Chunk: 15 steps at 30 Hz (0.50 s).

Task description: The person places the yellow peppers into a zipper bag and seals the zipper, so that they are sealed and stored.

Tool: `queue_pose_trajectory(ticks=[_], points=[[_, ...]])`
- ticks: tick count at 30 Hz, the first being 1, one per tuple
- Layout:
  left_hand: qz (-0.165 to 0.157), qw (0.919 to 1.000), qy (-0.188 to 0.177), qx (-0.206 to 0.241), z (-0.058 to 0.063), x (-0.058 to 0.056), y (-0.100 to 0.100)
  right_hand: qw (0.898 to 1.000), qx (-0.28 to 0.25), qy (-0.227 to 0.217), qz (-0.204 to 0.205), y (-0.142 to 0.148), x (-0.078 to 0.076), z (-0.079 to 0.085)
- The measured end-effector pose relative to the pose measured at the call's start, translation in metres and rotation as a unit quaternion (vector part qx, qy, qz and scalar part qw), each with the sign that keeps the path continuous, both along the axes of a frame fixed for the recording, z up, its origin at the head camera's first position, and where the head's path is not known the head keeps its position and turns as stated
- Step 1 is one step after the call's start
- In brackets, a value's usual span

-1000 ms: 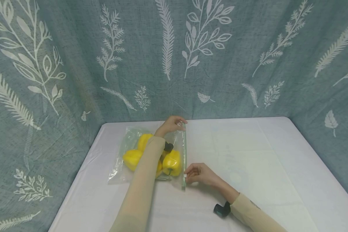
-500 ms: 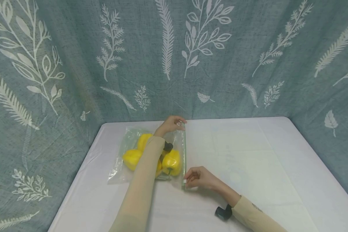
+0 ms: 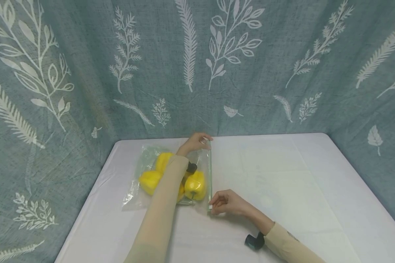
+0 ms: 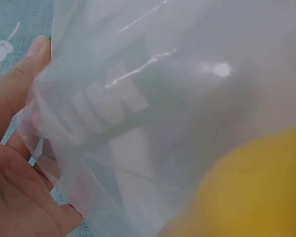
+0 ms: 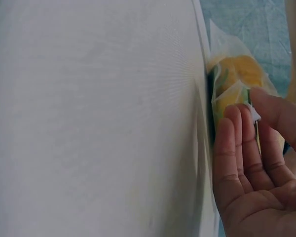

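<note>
A clear plastic slider zip bag (image 3: 131, 199) lies on its side with its zip edge to the right. Inside are several yellow bell peppers, one pepper (image 3: 195, 186) nearest the zip and another pepper (image 3: 149, 182) farther left; my left forearm hides some of them. My left hand (image 3: 196, 141) pinches the far corner of the zip edge; in the left wrist view the film stretches from the thumb (image 4: 15, 86). At the near end of the zip, my right hand (image 3: 228, 201) pinches the small white slider (image 5: 255, 115) between thumb and fingers.
The bag rests on the left half of a white-covered table (image 3: 283, 175). A green-blue curtain (image 3: 197, 73) with white leaf prints hangs behind the far edge. Dark wrist cameras, such as the right-hand camera (image 3: 255, 241), stick out under both wrists.
My right hand has moved a little toward me along the zip, with the white slider going along to the near end. The left hand and the peppers stay in place.
</note>
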<state>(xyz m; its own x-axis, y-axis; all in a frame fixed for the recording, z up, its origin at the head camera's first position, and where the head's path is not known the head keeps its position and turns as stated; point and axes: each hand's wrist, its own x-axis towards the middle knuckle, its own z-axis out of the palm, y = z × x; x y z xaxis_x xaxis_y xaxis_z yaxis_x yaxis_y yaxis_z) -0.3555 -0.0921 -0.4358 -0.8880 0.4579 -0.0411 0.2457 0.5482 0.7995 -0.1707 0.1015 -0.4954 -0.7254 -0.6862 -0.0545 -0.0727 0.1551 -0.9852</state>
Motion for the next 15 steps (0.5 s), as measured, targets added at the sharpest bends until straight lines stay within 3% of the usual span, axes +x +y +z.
queue_pose_trajectory(ticks=[7, 15], points=[[-0.025, 0.9997, -0.001, 0.003, -0.0058, -0.0029, 0.0017, 1.000, 0.009, 0.004, 0.019, 0.0004, -0.0014, -0.0014], [-0.010, 0.9995, -0.013, -0.026, -0.0012, 0.0025, 0.0061, 0.998, 0.044, 0.036, 0.019, 0.0051, -0.0089, 0.0008]])
